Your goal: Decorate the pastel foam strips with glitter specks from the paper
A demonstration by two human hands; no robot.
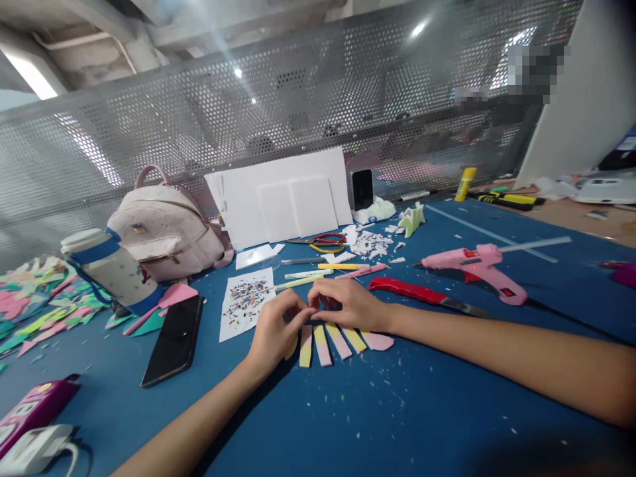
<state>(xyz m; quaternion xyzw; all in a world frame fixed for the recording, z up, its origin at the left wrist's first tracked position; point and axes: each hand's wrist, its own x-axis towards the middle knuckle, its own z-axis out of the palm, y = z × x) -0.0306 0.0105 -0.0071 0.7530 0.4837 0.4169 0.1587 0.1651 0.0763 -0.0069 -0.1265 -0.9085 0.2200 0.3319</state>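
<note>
My left hand (279,324) and my right hand (346,302) meet at the middle of the blue table, fingertips pinched close together. What they pinch, if anything, is too small or hidden to make out. Right below the fingers lies a fan of pink and yellow strips (322,346), their upper ends covered by my hands. A rounded pink piece (378,341) pokes out under my right wrist. Just left of my hands is a white sheet (229,324) scattered with small colourful bits. Beyond my fingers lie several pens, among them a yellow one (342,266).
To the right are a red-handled utility knife (407,289) and a pink glue gun (477,264) with a lit red light and a cable. A black phone (173,341), a cup (112,268) and a backpack (161,228) stand or lie left. Scissors (325,240) and white scraps (372,244) lie behind.
</note>
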